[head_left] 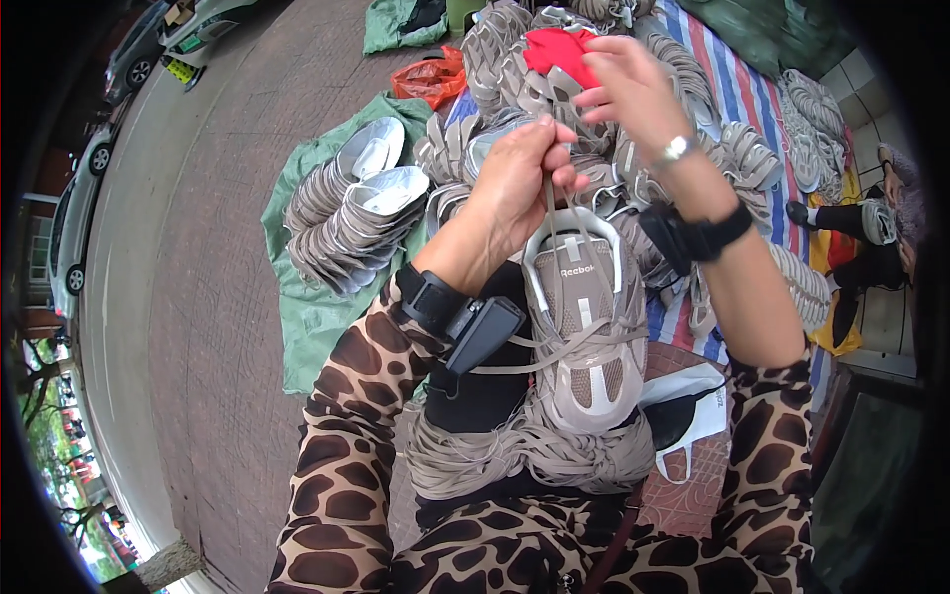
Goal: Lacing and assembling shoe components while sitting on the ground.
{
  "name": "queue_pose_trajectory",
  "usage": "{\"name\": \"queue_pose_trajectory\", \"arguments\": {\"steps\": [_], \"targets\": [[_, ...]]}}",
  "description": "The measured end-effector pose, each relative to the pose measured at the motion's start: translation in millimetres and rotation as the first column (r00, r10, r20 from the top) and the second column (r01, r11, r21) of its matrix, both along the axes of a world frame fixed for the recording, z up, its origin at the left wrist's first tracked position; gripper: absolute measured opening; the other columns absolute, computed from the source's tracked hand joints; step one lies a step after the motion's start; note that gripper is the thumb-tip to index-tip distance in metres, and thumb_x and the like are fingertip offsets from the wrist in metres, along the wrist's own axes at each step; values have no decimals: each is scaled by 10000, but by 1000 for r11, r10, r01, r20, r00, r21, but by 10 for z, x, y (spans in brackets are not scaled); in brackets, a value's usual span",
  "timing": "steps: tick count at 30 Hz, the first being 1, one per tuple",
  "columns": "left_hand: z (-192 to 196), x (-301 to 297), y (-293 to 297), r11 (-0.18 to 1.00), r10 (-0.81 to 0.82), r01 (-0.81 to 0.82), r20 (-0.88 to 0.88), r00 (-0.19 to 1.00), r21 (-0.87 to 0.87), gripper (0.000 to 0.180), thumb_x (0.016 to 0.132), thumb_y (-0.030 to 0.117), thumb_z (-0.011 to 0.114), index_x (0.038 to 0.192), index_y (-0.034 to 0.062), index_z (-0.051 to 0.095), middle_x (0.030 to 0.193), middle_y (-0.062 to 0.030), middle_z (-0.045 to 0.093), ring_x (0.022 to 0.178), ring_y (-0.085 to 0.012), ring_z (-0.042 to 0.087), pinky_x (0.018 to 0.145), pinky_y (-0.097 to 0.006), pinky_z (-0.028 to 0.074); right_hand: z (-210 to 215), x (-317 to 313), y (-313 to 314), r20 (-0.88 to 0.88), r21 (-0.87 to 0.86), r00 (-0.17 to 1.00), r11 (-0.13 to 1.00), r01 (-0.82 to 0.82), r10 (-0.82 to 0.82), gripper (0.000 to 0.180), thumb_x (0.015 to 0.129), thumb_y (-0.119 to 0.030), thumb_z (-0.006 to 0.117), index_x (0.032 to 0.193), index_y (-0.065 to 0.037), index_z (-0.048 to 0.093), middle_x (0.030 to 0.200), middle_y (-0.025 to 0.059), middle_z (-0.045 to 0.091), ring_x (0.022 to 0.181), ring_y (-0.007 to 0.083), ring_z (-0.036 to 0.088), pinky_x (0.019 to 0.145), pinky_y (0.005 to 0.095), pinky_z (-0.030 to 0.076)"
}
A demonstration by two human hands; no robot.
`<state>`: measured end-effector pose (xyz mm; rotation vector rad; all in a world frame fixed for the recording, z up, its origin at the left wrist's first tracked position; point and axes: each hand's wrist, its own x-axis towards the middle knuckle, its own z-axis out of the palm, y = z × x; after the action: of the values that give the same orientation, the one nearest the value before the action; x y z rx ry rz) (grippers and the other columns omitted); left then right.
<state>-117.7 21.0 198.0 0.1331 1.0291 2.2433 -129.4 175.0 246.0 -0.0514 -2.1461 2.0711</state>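
A taupe shoe upper [594, 381] with white trim rests on my lap, toe toward me. Its matching lace [564, 348] criss-crosses the front, and a loose length trails to the left. Above the collar, my left hand [524, 173] is closed in a pinch on a lace that runs up from the shoe. My right hand [638, 94] is raised further out to the right, fingers spread, with no lace visible in it. Just behind its fingertips lies a red cloth [556, 54]. A thick bundle of taupe laces [475, 455] lies across my lap below the shoe.
Nested shoe uppers [346, 223] lie on a green sheet [307, 342] at left; more piles cover a striped sheet [757, 109] ahead. An orange plastic bag [430, 77] sits beyond. Another person's legs [841, 218] show at right. Parked cars [74, 213] line the far left.
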Motion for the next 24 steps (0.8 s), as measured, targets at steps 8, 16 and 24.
{"name": "queue_pose_trajectory", "arguments": {"steps": [8, 16, 24], "targets": [[226, -7, 10, 993, 70, -90, -229, 971, -77, 261, 997, 230, 444, 1029, 14, 587, 905, -64, 617, 882, -159, 593, 826, -285, 472, -75, 966, -158, 246, 123, 919, 930, -346, 309, 283, 969, -237, 499, 1012, 15, 619, 865, 32, 636, 750, 102, 619, 641, 248, 521], [279, -66, 15, 973, 159, -167, -63, 985, -160, 302, 1010, 289, 435, 923, 29, 562, 638, 34, 450, 542, -92, 422, 540, -267, 413, -8, 333, 159, -48, -709, 856, 586, -392, 514, 238, 990, -210, 477, 1059, 0, 565, 687, -38, 459, 649, 81, 485, 672, 247, 434], [500, -37, -1101, 878, 311, -318, -77, 947, -359, 216, 1005, 211, 454, 1071, 24, 539, 636, 90, 272, 499, -12, 226, 410, -180, 182, 371, 188, 2196, -128, -460, 966, 850, -257, 223, 272, 970, -157, 495, 1166, 31, 511, 667, -66, 357, 523, 32, 294, 449, 169, 259]]}}
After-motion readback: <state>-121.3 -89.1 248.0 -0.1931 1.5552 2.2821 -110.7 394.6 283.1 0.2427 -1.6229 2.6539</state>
